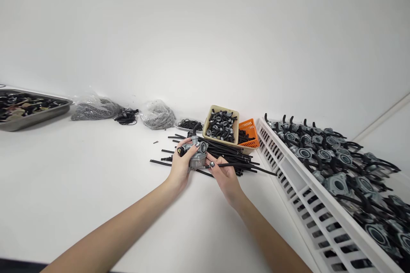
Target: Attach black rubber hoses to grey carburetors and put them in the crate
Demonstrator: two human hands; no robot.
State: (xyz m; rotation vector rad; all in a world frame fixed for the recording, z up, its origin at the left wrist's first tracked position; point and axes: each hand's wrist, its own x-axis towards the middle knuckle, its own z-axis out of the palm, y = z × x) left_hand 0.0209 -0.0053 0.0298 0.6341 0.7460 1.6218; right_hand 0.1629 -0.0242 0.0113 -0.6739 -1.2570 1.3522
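My left hand (181, 163) is closed around a silver carburetor (197, 161), whose round flange faces toward the right. A short black elbow tube sticks up from its top. In my right hand (226, 177) a thin black rubber hose (246, 165) is pinched near one end, and that end meets the lower right side of the carburetor; whether it is pushed onto a fitting I cannot tell. The rest of the hose points off to the right. Behind and beneath both hands lies a loose pile of black hoses (221, 148) on the white table.
A white slotted crate (293, 192) full of carburetors with hoses stands at the right. Behind the hoses are a beige basket (237, 136) of small parts and an orange basket (254, 130). Plastic bags (157, 115) of small parts and a metal tray (41, 119) line the wall leftward.
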